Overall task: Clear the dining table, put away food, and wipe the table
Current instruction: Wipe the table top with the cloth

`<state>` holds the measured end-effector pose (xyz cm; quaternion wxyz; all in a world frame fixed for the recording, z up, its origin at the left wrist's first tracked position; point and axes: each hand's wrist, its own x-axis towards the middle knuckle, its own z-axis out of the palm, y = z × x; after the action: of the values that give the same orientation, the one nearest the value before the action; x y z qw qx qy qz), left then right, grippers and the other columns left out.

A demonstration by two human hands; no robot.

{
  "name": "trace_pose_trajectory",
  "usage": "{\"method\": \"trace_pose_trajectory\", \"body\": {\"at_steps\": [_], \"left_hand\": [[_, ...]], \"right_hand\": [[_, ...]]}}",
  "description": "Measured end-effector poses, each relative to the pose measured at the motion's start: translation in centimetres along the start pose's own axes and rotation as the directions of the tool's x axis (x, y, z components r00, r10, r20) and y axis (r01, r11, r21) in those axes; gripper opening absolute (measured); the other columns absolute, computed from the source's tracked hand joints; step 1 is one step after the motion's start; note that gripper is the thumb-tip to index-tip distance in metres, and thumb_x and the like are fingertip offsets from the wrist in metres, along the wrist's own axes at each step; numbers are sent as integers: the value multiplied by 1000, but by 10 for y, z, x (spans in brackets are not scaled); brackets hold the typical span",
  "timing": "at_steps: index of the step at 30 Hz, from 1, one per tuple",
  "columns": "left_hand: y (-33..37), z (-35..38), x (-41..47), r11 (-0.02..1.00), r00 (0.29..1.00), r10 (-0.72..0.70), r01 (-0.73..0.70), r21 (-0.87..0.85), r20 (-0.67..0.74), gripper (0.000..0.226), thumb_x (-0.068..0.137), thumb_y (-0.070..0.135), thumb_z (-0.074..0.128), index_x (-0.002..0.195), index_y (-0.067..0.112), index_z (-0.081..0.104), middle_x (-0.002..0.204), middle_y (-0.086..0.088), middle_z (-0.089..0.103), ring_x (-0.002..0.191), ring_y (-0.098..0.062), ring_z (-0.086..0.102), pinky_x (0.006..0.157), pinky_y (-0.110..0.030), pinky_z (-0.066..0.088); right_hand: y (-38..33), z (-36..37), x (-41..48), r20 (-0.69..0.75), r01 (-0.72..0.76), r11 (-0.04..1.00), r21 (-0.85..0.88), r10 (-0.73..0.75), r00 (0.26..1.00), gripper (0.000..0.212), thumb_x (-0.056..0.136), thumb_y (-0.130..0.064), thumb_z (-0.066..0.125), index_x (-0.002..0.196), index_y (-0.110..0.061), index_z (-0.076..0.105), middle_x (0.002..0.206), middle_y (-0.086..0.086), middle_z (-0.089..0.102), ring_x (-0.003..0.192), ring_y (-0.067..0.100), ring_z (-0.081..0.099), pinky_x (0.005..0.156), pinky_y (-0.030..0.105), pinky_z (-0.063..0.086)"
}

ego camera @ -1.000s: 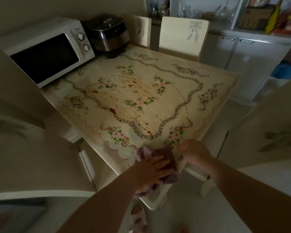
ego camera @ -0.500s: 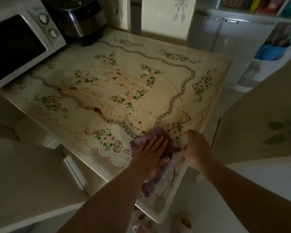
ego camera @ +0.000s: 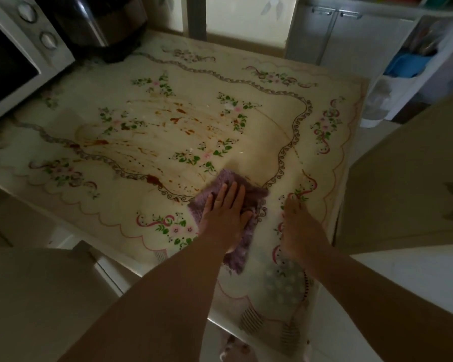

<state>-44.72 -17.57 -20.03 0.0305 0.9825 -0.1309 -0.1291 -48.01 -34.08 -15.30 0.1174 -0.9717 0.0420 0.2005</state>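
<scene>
Dishes are gone from the table [ego camera: 351,121]; wiping is barely begun. The left hand [ego camera: 224,214] presses flat, fingers spread, on the purple cloth [ego camera: 251,197] near the front edge (brown smears [ego camera: 152,142] remain mid-table); right hand [ego camera: 302,226] rests open beside it.

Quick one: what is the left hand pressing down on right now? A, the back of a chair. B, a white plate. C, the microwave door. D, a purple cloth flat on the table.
D: the left hand lies flat, fingers spread, on the purple cloth at the near edge of the brown smears on the table.
</scene>
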Motion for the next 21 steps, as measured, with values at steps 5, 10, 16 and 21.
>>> {"method": "trace_pose_trajectory", "body": {"at_steps": [5, 10, 16, 21], "left_hand": [[-41, -7, 5, 998, 998, -64, 64, -12, 23, 63, 99, 50, 7, 151, 22, -15, 159, 2, -19, 146, -18, -19, 118, -41, -6], [-71, -6, -8, 986, 986, -167, 167, -20, 7, 66, 98, 52, 5, 152, 20, -14, 160, -1, -16, 147, -19, -15, 120, -42, -4], [-80, -3, -42, 940, 938, -341, 342, -12, 55, 67, 95, 59, 5, 150, 28, -15, 160, 2, -18, 147, -24, -17, 115, -59, -6], [-56, -6, -73, 910, 898, -402, 414, -34, 179, 66, 92, 65, 8, 146, 39, -22, 156, 7, -28, 143, -31, -26, 110, -67, -11]], "right_hand": [[-18, -2, 11, 87, -103, 987, -122, 114, 990, 70, 95, -18, 44, 151, -6, 4, 158, 17, 8, 147, 33, 9, 115, 42, 24], [-26, 6, 16, 103, -152, 969, -193, 174, 979, 73, 95, -25, 43, 151, -1, 2, 157, 23, 3, 146, 37, 5, 116, 44, 25], [-20, 5, 17, 88, -139, 973, -186, 158, 984, 67, 96, -22, 41, 152, -7, 8, 158, 20, 8, 145, 34, 13, 113, 45, 28], [-11, 3, 7, 77, -73, 986, -148, 85, 993, 63, 96, -18, 35, 152, -8, 6, 158, 19, 7, 146, 33, 11, 111, 43, 30]]}}
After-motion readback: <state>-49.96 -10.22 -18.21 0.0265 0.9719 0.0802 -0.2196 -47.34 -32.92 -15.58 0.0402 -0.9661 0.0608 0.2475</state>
